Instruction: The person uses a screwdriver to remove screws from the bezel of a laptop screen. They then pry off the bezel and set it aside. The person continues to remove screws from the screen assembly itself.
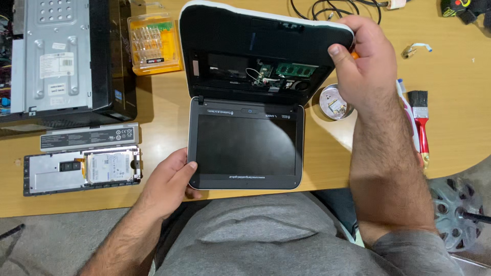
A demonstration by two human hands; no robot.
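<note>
Black laptop (245, 102) held by left hand (166, 184); right hand (363, 66) hides its corner.

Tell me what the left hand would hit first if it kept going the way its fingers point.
The left hand points rightward and already grips the left edge of the laptop screen half. Going on, it would likely slide onto the dark screen panel itself; depth is hard to judge.

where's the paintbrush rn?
Head view, right edge of the wooden table: the red-handled paintbrush lies just right of the right hand and forearm, beyond the small round tin.
</note>
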